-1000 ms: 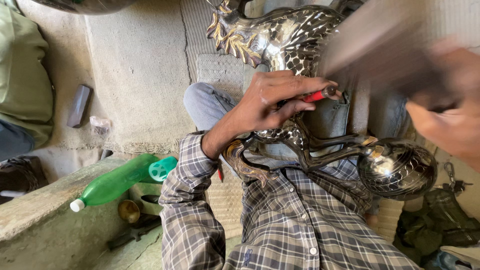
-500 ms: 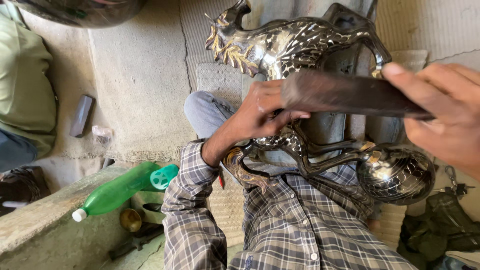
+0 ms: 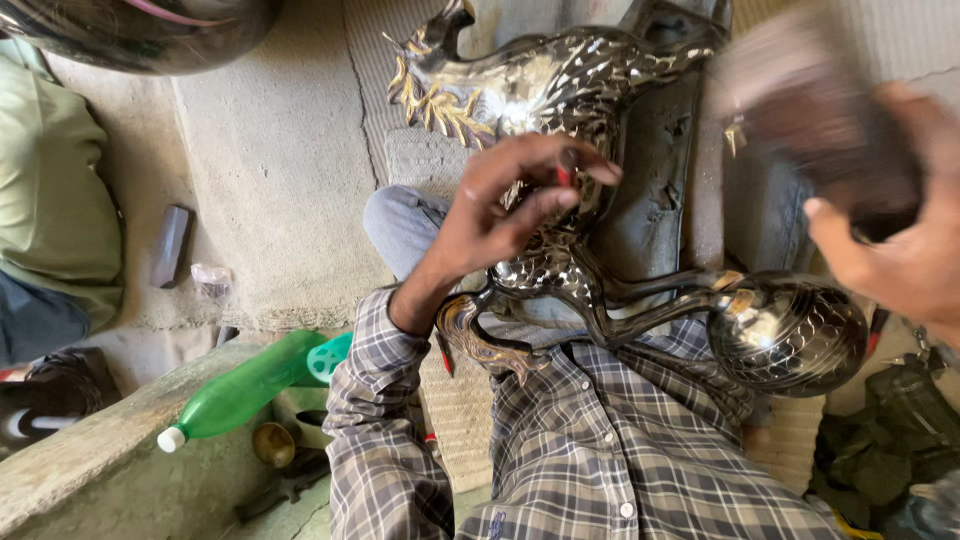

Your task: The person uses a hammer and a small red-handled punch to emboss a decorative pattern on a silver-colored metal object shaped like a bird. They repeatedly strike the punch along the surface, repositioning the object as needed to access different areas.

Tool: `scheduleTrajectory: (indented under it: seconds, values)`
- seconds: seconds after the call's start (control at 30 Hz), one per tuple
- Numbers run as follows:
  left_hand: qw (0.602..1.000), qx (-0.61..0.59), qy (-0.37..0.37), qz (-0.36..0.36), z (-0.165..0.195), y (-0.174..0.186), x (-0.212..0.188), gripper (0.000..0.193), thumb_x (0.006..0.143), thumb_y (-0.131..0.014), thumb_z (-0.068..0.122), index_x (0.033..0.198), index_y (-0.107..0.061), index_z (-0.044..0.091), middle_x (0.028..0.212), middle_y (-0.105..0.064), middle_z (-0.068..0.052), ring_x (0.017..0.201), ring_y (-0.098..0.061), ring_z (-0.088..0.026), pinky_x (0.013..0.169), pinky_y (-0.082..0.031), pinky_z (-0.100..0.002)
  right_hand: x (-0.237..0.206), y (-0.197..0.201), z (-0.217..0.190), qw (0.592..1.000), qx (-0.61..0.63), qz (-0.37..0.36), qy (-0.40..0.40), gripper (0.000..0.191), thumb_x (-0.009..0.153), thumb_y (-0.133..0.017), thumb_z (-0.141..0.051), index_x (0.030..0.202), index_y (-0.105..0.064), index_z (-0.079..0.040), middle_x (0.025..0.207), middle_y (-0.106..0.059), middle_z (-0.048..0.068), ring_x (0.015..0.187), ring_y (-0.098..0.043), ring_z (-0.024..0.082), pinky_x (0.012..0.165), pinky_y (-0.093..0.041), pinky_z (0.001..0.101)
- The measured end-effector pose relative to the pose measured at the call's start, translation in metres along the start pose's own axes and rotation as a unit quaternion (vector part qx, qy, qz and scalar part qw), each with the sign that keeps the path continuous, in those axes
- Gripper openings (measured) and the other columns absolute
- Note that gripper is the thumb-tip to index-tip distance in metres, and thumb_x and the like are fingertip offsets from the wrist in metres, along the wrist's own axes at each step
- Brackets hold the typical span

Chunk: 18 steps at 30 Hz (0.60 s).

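Green plastic bottle (image 3: 245, 388), white cap, lying lower left; no labels, signs, screens.

Single head-worn view, looking steeply down over wearer's own chest and lap. Close range: left hand (image 3: 510, 205) and right hand (image 3: 890, 240) fill upper centre and right edge, right one blurred. Frame takes in checked shirt (image 3: 600, 450) at bottom, floor mat (image 3: 270, 180) beyond. No second view.

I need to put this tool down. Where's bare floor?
Bare mat lies left of the metal bird, above the green bottle; only a dark block and wrapper sit there. The lap is crowded by the left hand and bird.
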<state>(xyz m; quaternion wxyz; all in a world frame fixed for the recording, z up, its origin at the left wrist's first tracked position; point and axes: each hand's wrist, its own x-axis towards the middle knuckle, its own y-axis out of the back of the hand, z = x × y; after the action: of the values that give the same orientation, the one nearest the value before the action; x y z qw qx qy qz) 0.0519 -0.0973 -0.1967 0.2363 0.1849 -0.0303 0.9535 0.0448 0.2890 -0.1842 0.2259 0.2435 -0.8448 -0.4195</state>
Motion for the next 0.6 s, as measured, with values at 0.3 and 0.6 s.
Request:
scheduleTrajectory:
  seconds: [0.3, 0.6]
  values:
    - [0.995, 0.082, 0.059, 0.017, 0.003, -0.019, 0.008, 0.053, 0.103, -0.074, -0.004, 0.148, -0.050, 0.011, 0.135, -0.072, -0.010, 0.096, -0.081, -0.014, 0.068, -0.065, -0.026, -0.068, -0.078, 0.007, 0.886, 0.357, 0.196, -0.223, 0.065, 0.102, -0.076, 0.008, 0.149, -0.032, 0.001, 0.108, -0.061, 0.013, 0.107, -0.065, 0.020, 0.107, -0.052, 0.0330]
    - [0.980, 0.197, 0.025, 0.027, 0.003, -0.028, 0.006, 0.053, 0.100, -0.079, -0.002, 0.144, -0.052, 0.010, 0.131, -0.073, -0.006, 0.074, -0.075, -0.009, 0.060, -0.062, -0.021, -0.101, -0.057, 0.026, 0.876, 0.317, 0.143, -0.333, 0.014, 0.102, -0.074, -0.003, 0.104, -0.062, 0.002, 0.096, -0.068, 0.007, 0.086, -0.068, 0.014, 0.083, -0.055, 0.0245]
